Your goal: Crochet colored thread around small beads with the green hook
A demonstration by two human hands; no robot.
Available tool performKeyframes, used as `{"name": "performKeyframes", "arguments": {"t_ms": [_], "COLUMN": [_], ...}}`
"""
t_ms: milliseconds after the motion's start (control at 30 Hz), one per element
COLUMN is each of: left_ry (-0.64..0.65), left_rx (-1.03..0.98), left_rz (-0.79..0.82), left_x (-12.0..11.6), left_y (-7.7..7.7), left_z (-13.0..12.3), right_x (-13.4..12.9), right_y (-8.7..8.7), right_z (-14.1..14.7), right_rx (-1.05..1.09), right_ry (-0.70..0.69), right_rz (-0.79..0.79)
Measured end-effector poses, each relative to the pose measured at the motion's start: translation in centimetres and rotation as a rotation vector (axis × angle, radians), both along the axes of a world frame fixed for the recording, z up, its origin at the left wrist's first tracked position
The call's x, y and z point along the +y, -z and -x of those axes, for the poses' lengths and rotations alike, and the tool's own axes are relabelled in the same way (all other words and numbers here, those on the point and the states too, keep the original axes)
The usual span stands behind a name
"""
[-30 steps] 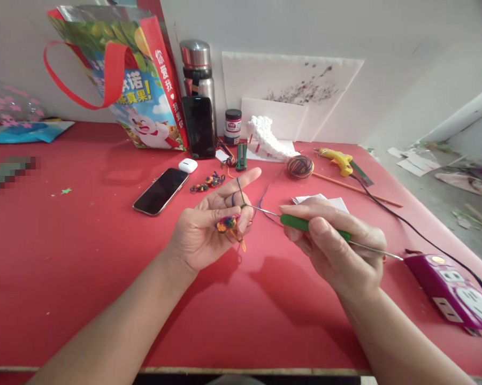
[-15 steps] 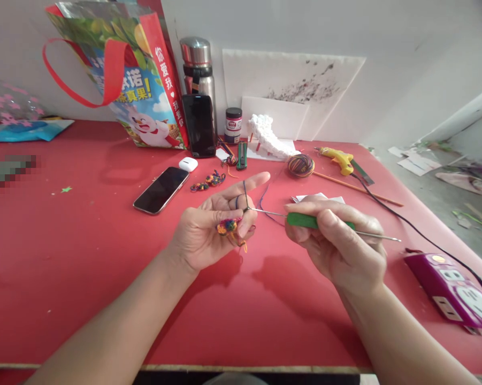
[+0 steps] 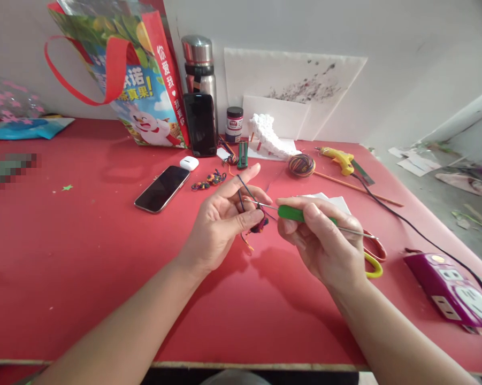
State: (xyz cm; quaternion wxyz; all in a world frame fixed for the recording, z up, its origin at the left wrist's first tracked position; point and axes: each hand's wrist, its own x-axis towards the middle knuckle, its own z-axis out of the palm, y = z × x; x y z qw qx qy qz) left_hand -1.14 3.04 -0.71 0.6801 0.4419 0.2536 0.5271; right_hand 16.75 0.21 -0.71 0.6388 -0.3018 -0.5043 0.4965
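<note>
My left hand (image 3: pixel 224 222) pinches a small multicoloured crochet piece (image 3: pixel 260 222) between thumb and fingers. Dark blue yarn (image 3: pixel 246 187) runs over its raised index finger, and a short orange tail dangles below. My right hand (image 3: pixel 324 235) is closed round the green handle of a crochet hook (image 3: pixel 292 213). The hook's thin metal shaft reaches left to the yarn at my left fingers; another metal end sticks out to the right behind the handle. Past my hands lies the ball of variegated yarn (image 3: pixel 301 165). Beside the phone rests another crocheted strip (image 3: pixel 209 181).
Scissors (image 3: pixel 374 264) with red and yellow handles lie partly under my right hand. A purple power strip (image 3: pixel 451 289) and a yellow glue gun (image 3: pixel 339 159) with its cable are on the right. A phone (image 3: pixel 162 189), steel flask (image 3: pixel 198 59) and gift bag (image 3: pixel 144 80) stand or lie further back.
My left hand has turned and shifted right with the crochet piece, which now points away from the palm. My right hand and the hook have moved left, uncovering the scissor handles.
</note>
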Motion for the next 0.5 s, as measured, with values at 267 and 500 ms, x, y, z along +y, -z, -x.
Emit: {"name": "performKeyframes", "arguments": {"t_ms": [267,500], "left_ry": [-0.049,-0.045], "left_rx": [-0.083,-0.217], "left_rz": [0.135,0.42], "left_x": [-0.4,-1.3], "left_y": [0.2,0.7], "left_z": [-1.0,-2.0], "right_x": [0.0,0.2], "right_y": [0.3,0.9], "right_z": [-0.3,0.0], "right_rx": [-0.005,-0.066], "right_ry": [0.058,0.109], "right_rz": [0.037,0.039]}}
